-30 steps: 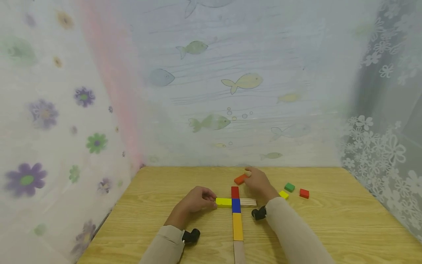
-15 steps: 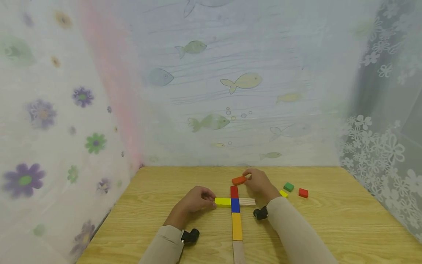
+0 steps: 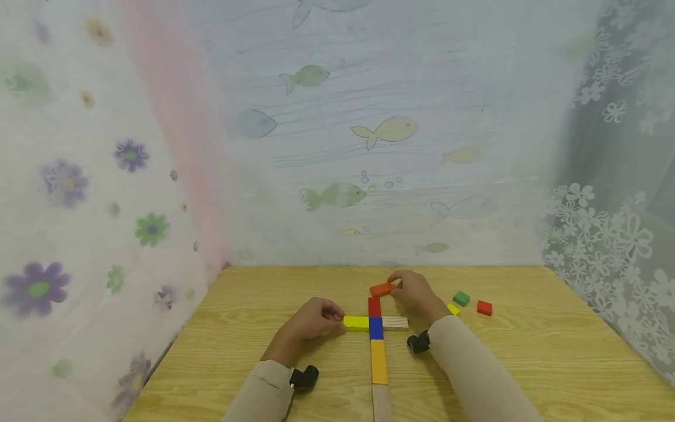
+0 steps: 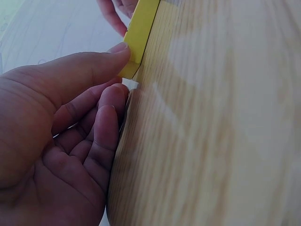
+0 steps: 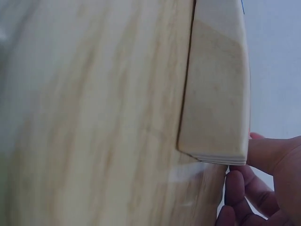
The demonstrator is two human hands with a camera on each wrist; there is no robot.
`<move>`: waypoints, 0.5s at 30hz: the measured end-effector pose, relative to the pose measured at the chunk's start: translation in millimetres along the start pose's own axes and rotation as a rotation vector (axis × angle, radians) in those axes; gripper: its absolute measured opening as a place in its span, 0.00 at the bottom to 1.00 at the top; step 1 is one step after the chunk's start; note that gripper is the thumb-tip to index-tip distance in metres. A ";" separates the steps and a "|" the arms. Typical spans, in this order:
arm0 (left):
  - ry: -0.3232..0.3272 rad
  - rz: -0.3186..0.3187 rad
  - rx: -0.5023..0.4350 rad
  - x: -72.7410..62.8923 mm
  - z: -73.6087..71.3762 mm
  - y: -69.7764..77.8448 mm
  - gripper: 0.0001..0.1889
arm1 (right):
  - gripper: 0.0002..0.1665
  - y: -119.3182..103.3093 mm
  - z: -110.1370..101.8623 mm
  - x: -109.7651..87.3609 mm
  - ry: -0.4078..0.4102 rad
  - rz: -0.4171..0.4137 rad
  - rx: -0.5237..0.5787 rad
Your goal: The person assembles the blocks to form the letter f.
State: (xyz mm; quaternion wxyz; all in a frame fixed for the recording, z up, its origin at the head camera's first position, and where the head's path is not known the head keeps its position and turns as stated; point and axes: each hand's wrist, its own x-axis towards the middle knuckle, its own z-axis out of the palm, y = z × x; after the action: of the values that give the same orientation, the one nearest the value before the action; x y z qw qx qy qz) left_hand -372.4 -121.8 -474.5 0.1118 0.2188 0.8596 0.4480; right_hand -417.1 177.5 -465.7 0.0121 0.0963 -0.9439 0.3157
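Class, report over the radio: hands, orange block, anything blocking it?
Left hand touching end of long yellow block. Right hand pinching orange block just beyond dark red block. No obstruction visible.

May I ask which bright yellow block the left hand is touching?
The yellow block left of the blue block, touched at its outer end by the left hand; the other yellow block lies by the right sleeve.

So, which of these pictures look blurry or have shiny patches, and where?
Head view: soft light, only faint shadows on the table, block colors easy to tell apart; left wrist view: bluish cast, pale glare on the tabletop, left hand and yellow block fairly clear; right wrist view: tabletop blurred toward the left edge, plain wooden block sharper.
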 end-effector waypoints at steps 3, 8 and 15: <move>0.004 -0.005 0.002 0.7 -0.4 -0.1 0.13 | 0.17 1.3 0.3 0.3 0.002 -0.021 -0.010; 0.008 -0.005 0.000 0.9 -0.2 -0.7 0.13 | 0.17 1.8 0.2 -2.1 0.000 -0.029 0.019; 0.011 -0.010 0.008 0.0 0.7 -1.2 0.13 | 0.17 0.2 0.0 -4.2 0.004 -0.024 -0.002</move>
State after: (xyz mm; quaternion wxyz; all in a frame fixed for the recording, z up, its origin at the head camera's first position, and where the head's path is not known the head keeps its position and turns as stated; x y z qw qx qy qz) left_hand -372.4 -121.9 -475.9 0.1086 0.2125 0.8632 0.4449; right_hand -413.0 178.4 -466.1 0.0178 0.1072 -0.9429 0.3149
